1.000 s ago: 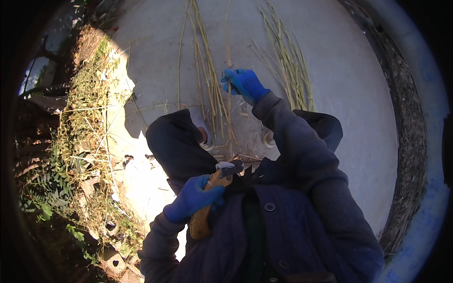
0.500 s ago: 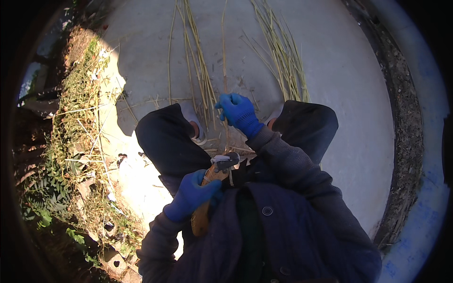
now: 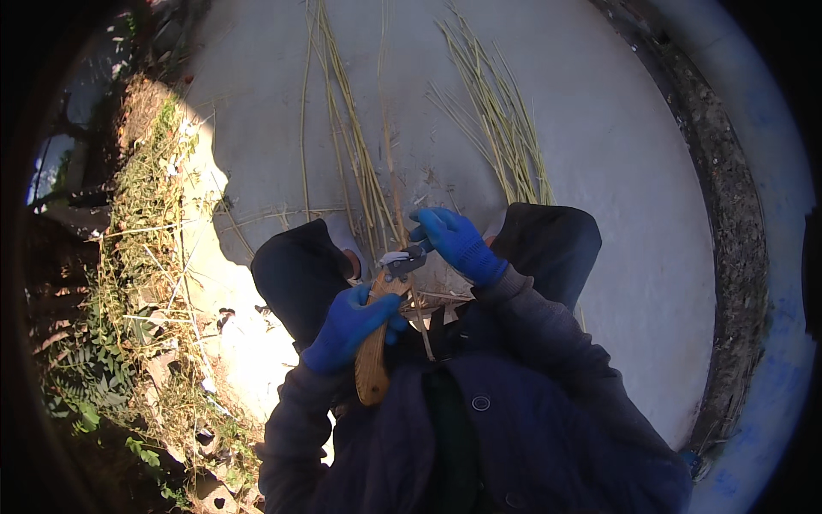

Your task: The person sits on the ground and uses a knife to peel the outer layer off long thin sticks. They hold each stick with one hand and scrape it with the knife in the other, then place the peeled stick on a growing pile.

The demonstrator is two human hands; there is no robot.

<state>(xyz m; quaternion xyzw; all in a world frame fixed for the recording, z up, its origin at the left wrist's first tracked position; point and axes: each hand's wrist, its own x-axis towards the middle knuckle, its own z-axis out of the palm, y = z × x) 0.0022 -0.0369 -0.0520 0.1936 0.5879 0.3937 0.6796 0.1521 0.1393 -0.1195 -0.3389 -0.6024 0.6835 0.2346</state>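
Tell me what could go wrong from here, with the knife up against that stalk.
1. The right hand sits right at the blade end of the knife; a slip could cut through the thin glove.
2. The left hand grips the wooden handle high up, close to the blade, so a jerk could slide it forward.
3. The stalk is thin and dry-looking; it may split or snap instead of cutting clean.

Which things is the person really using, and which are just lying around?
In use:
left hand gripping the wooden-handled knife
right hand at the blade end
thin stalk at the blade

Lying about:
left stalk bundle
right stalk bundle
weeds
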